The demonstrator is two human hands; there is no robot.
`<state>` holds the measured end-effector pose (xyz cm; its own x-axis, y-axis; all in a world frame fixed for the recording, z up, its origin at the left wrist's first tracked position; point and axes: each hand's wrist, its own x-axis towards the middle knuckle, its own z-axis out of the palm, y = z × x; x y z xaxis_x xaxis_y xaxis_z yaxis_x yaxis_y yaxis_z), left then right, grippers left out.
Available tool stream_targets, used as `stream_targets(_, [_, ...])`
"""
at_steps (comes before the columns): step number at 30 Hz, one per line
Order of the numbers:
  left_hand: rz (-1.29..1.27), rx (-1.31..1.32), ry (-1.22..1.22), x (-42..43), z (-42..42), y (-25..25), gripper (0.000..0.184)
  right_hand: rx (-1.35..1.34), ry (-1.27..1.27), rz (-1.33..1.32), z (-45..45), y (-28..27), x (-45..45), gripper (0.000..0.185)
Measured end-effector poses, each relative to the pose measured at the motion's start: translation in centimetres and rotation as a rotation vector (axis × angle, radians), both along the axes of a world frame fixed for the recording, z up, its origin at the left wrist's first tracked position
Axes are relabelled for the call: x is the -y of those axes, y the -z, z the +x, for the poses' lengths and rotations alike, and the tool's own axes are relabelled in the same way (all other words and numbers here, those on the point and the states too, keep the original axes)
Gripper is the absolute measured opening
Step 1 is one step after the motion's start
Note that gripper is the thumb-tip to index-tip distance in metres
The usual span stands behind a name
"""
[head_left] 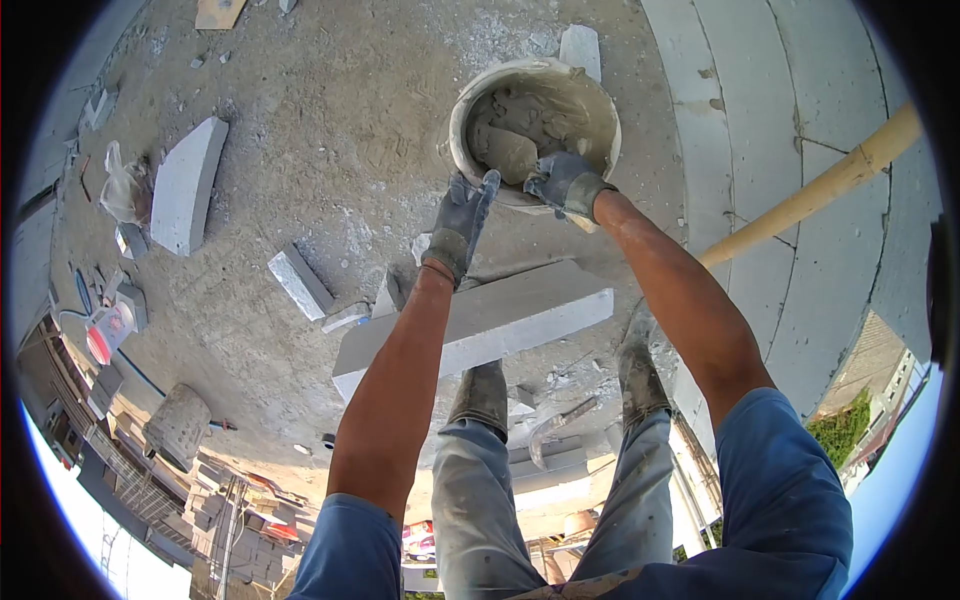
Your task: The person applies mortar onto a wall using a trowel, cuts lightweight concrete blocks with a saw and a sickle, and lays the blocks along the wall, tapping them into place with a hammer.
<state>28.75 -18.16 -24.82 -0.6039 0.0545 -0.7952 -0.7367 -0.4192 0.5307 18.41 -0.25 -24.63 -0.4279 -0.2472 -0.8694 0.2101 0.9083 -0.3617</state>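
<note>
A round bucket (462,130) with grey wet mortar (545,115) inside stands on the dusty floor. My right hand (568,183), in a grey glove, is closed on a trowel (508,152) whose mortar-covered blade lies inside the bucket. Beside the near left rim is my left hand (465,218), also gloved, its fingers apart and holding nothing. A long pale block (480,318) lies on the floor between my forearms, just in front of my boots.
A wall of pale blocks (740,150) runs along the right, with a wooden pole (810,190) slanting across it. Block pieces (190,185) and a plastic bag (124,185) lie at left. Near my feet is a curved tool (540,440).
</note>
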Motion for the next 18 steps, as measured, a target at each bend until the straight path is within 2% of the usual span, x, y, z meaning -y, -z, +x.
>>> stream_targets(2, [0.019, -0.082, 0.061, -1.0, 1.1, 1.0, 0.051, 0.028, 0.098, -0.09, 0.9, -0.2, -3.2, 0.024])
stream_targets(4, [0.139, -0.034, 0.019, -1.9, 2.6, -0.1, 0.057, 0.05, 0.19, -0.178, 2.0, -1.1, -5.9, 0.021])
stream_targets(6, [0.145, 0.002, 0.063, -1.3, 5.2, 2.3, 0.061, 0.147, 0.372, -0.372, 3.4, -3.6, -7.7, 0.016])
stream_targets(8, [0.136, 0.067, -0.021, -0.8, 8.4, 3.6, 0.06, 0.118, 0.377, -0.42, 5.1, -4.4, -9.5, 0.013])
stream_targets(10, [0.097, 0.025, -0.053, -0.4, 11.4, 2.7, 0.059, 0.203, 0.497, -0.535, 7.2, -7.4, -10.3, 0.013])
stream_targets(11, [0.193, 0.004, -0.167, 0.2, 13.5, 2.1, 0.059, 0.239, 0.56, -0.566, 8.2, -9.5, -10.5, 0.012])
stream_targets(12, [0.294, -0.02, -0.275, 0.7, 15.3, 0.7, 0.059, 0.266, 0.625, -0.598, 9.2, -12.0, -10.7, 0.012])
stream_targets(14, [0.052, 0.016, -0.072, 1.1, 17.8, -4.5, 0.063, 0.24, 0.694, -0.69, 12.1, -16.3, -11.7, 0.009])
stream_targets(15, [0.106, 0.174, -0.252, 1.7, 19.0, -6.5, 0.054, 0.237, 0.77, -0.743, 13.6, -18.9, -12.3, 0.01])
stream_targets(18, [0.08, 0.243, -0.153, 4.5, 24.1, -12.3, 0.057, 0.156, 0.972, -0.832, 18.4, -28.6, -14.4, 0.019])
